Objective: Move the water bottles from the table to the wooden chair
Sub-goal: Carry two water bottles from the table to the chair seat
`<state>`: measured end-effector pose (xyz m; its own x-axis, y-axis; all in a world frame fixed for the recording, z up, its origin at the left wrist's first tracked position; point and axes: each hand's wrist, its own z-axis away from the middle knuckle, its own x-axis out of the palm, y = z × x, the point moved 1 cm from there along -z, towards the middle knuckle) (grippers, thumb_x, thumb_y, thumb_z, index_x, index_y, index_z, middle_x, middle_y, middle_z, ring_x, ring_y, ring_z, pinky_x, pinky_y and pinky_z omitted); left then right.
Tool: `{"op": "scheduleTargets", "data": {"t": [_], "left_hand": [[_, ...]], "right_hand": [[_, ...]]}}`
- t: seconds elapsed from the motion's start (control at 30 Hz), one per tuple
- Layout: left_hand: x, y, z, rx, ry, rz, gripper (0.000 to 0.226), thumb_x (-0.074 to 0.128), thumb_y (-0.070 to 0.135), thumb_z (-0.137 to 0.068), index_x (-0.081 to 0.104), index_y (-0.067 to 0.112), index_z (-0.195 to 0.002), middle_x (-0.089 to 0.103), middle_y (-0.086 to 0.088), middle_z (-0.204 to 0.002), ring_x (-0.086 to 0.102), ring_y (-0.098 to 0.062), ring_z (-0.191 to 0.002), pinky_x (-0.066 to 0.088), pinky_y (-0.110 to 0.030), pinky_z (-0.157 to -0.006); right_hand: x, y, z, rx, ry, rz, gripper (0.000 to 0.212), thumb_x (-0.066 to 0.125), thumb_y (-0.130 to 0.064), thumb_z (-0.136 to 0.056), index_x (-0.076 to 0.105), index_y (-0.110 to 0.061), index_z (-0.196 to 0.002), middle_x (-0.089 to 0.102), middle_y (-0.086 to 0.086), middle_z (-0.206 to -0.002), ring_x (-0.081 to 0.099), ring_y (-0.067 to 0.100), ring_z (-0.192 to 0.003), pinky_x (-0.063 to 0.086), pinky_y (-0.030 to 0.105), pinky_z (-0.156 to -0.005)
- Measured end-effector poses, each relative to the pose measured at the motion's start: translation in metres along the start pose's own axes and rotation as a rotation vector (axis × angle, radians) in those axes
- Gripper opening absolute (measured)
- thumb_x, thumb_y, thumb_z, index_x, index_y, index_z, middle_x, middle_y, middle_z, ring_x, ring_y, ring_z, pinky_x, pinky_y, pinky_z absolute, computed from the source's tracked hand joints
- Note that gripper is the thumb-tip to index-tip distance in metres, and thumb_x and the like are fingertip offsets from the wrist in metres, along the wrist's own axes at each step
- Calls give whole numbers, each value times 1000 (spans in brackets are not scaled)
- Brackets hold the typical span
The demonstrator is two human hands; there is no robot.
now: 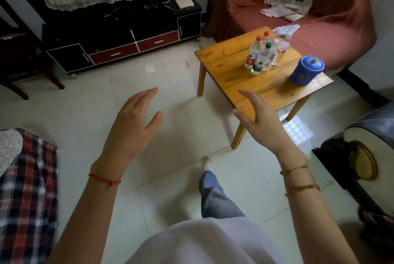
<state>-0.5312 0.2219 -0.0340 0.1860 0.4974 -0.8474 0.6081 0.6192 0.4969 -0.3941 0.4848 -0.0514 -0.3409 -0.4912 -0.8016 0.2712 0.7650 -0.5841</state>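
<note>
1. Both hands were empty and held out in front of the body: the left hand (136,118) and the right hand (261,118) each had fingers spread and loosely curved, palms facing one another, touching nothing.
2. The water bottles (265,52) stood upright in a tight cluster on the wooden surface (232,72), toward its far side, with a blue lidded container (307,69) near them on the right.
3. The hands were well apart from the cluster; the step in hand was judged to be the approach.
4. A dark wooden chair (19,59) was partly visible at the far left (probably the destination, though this could not be confirmed).
5. Recommended technique: close on the surface first, then take the outermost bottles, one per hand, around the body below the cap.
6. Caution: the bottles stood touching or nearly so, so a sideways pull could topple the neighbours; lifting straight up was advised.
</note>
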Motion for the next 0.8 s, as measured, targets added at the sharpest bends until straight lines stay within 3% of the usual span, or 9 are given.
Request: {"op": "scheduleTargets", "data": {"t": [0.33,0.5,0.67,0.8], "left_hand": [[38,-11,-230,44,26,19,53,51,31,-94,34,22,-144,44,-2,-146,40,-17,-134,31,-27,-111],[57,1,-339,115,7,38,53,53,29,-94,36,21,-143,45,-3,-145,41,-16,-134,30,-23,-109],[87,8,-431,199,-87,69,52,52,30,-94,36,22,-143,44,0,-145,39,-11,-134,30,-20,-107],[117,13,-501,311,-178,105,52,52,31,-94,37,20,-142,45,-1,-144,39,-12,-134,30,-21,-107]], "right_hand": [[-3,67,-203,22,-13,-10,55,51,-43,-93,36,-22,-141,44,-1,-142,37,18,-133,33,37,-110],[-20,94,-290,62,40,-3,54,51,-42,-92,37,-21,-140,47,0,-138,41,19,-129,37,40,-107],[-31,125,-345,157,114,5,53,52,-41,-92,37,-22,-139,48,-1,-137,42,14,-126,33,25,-101],[-30,153,-379,256,189,-9,52,52,-40,-92,38,-24,-138,47,-3,-138,41,12,-127,32,24,-101]]}}
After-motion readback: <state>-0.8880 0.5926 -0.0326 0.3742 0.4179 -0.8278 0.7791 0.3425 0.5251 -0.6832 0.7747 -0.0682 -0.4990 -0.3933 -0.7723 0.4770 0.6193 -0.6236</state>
